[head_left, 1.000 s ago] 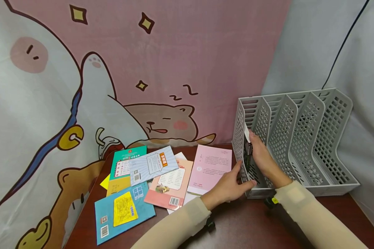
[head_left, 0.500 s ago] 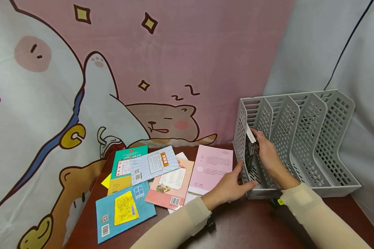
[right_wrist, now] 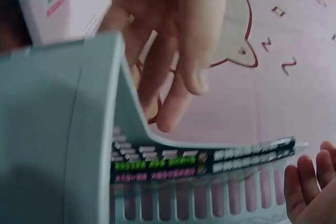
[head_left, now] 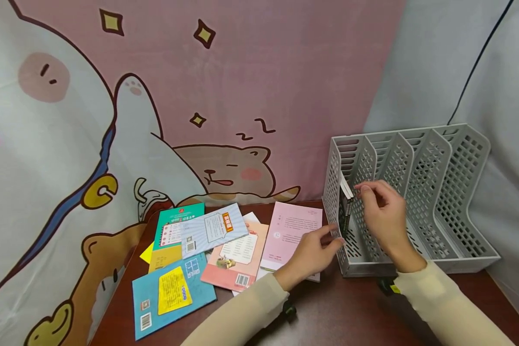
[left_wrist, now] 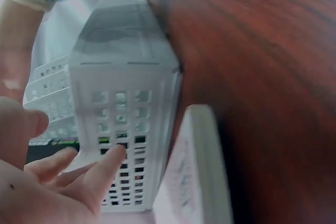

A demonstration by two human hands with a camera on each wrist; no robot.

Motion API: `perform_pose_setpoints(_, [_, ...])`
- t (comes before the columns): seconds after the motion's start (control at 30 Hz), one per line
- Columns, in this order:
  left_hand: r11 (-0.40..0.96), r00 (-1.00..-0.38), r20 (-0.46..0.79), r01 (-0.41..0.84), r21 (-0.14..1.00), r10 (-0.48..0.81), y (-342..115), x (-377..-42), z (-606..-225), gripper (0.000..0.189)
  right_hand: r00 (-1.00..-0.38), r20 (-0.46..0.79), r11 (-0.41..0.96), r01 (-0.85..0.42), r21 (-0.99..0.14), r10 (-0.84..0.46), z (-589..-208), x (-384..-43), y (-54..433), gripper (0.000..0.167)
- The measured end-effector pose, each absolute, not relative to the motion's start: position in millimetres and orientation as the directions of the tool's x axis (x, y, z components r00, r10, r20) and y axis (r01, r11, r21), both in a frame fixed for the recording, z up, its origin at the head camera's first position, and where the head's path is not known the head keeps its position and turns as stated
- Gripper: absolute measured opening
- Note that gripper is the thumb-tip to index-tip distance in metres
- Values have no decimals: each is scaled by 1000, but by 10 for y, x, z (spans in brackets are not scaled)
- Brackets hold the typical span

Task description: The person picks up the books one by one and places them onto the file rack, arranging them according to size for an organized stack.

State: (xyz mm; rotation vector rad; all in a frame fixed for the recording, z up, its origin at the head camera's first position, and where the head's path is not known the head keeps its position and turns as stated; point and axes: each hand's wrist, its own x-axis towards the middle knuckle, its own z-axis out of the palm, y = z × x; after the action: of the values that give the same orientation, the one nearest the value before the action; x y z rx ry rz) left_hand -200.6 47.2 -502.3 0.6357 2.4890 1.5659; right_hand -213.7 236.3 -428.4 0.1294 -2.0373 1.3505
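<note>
Fingers of the left hand are spread loosely right of centre in the head view, gripping nothing; they are at the left end of the grey rack, where the wall makes contact hard to judge. Just right of some dark books, the right hand has its fingers loosely bent around nothing and masks part of the dividers. The books stand inside the rack's leftmost compartment, near its left wall; only narrow spines and pale edges show, so their number is unclear. Lower left, on the table, a striped book covers parts of a green book and an orange book. The left hand hides the lower right of a pink book.

From the left wrist, the left hand is cut off at lower left, fingertips by the rack's holes. The dark books appear there only in scraps, and the bottom edge crops the pink book.

From the right wrist, the right edge crops the right hand. Green and pink spine lettering is too blurred to read, and the rack's front hides the books' near ends.
</note>
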Motion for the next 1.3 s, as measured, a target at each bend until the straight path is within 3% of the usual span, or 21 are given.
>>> perform_pose_setpoints(0.1, [330,-910,171,305,893,378,408,-2036,-4943,35,-775,587,435,-457,-776,233,-4255,-2060,2307,21])
perform_pose_setpoints(0.37, [214,-917,201,285,934,344,154,-2099,-4740,26,-871,489,374,-440,-817,45,-4212,-1885,2088,20])
perform_pose_setpoints(0.5, [225,-927,197,276,934,319,-26,-2120,-4718,25,-897,429,475,-426,-770,-109,-4237,-1812,1984,18])
perform_pose_setpoints(0.67, [255,-935,161,248,935,317,-265,-2139,-4797,26,-906,340,578,-423,-698,-252,-4354,-1734,1854,29])
perform_pose_setpoints(1.07, [387,-939,40,180,904,343,-599,-2301,-4973,28,-941,188,683,-334,-650,-282,-4824,-1601,1626,64])
perform_pose_setpoints(1.3, [474,-942,-20,150,868,335,-720,-2431,-5017,33,-972,58,732,-212,-648,-230,-4948,-1602,1574,70])
